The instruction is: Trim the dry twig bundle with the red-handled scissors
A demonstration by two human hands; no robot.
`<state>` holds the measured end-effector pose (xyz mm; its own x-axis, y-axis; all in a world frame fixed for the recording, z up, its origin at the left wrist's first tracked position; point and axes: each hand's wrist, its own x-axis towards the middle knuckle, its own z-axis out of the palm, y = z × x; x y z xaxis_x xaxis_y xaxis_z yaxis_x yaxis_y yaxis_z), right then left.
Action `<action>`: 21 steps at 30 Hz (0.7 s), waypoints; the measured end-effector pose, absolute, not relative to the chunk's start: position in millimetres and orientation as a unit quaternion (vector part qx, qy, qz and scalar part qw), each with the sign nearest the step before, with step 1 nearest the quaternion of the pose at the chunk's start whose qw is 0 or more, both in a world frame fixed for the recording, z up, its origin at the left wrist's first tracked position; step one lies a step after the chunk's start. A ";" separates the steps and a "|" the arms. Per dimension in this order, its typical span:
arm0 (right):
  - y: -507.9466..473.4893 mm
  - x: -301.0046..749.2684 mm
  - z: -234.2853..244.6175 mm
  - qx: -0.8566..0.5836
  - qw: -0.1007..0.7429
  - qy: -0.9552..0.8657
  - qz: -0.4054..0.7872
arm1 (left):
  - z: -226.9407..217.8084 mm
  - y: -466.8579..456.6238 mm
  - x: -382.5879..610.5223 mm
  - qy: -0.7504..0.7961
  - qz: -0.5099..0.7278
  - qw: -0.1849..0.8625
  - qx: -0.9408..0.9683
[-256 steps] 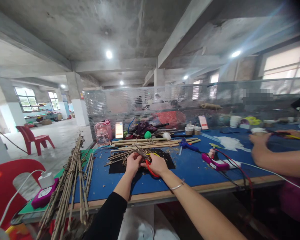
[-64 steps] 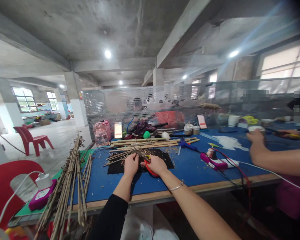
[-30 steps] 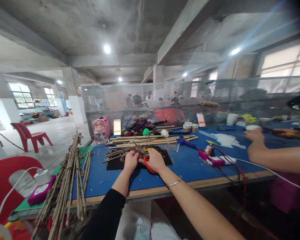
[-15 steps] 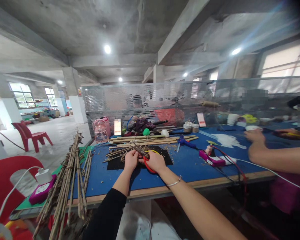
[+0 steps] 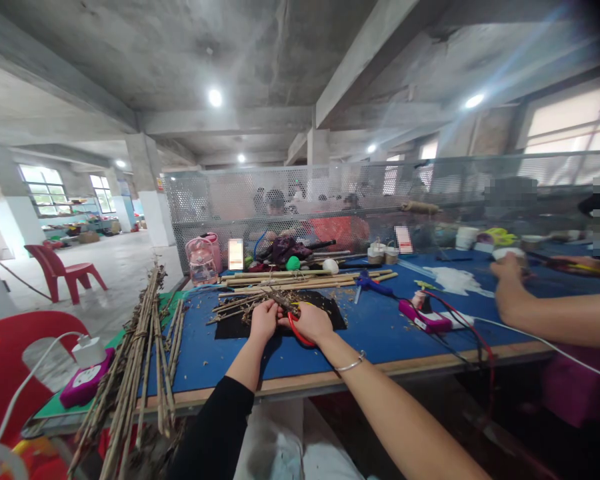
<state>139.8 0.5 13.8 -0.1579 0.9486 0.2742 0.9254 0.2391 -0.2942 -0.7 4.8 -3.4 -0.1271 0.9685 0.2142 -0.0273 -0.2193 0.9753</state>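
Over a black mat (image 5: pixel 230 329), my right hand (image 5: pixel 316 323) is wrapped around red-and-yellow-handled shears (image 5: pixel 300 335). Their dark blades point up and to the left, above a heap of twig pieces. Right beside the blades, my left hand (image 5: pixel 264 320) is closed in a pinch; what lies between its fingers is too small and covered to make out. Several cut sticks (image 5: pixel 230 307) lie on the mat to the left of my hands, with small brown scraps around them.
Long bamboo-like sticks (image 5: pixel 300 283) lie behind the mat. A tied bundle of dry stalks (image 5: pixel 135 353) hangs over the table's left edge. To the right are a blue glue gun (image 5: pixel 375 285), a purple power strip (image 5: pixel 425 319) with cables, and a co-worker's hand (image 5: pixel 510 273).
The shears' handles have drawn closer together and less yellow shows. My hands stay in nearly the same place. The co-worker's hand at the right has shifted slightly.
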 end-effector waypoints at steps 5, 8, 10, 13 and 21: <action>-0.5 139.9 13.9 -0.615 0.195 -0.763 0.033 | -2.9 5.3 -0.5 0.473 0.598 0.431 0.483; 0.0 140.3 12.7 -0.621 0.203 -0.757 0.016 | -2.3 5.9 -1.3 0.482 0.609 0.433 0.457; 0.8 140.9 11.5 -0.615 0.218 -0.758 0.007 | -1.7 6.0 -1.9 0.479 0.619 0.443 0.438; 2.5 141.7 9.9 -0.590 0.235 -0.772 0.007 | -1.3 6.4 -2.2 0.463 0.630 0.449 0.433; 6.7 142.2 6.5 -0.556 0.246 -0.794 -0.005 | -2.8 9.0 -4.0 0.479 0.635 0.423 0.433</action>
<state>142.2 6.7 6.5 -0.2618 0.8805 0.3953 0.8850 0.3824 -0.2657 -4.0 9.0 -2.8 -0.2660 0.9529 0.1455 -0.1229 -0.1833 0.9754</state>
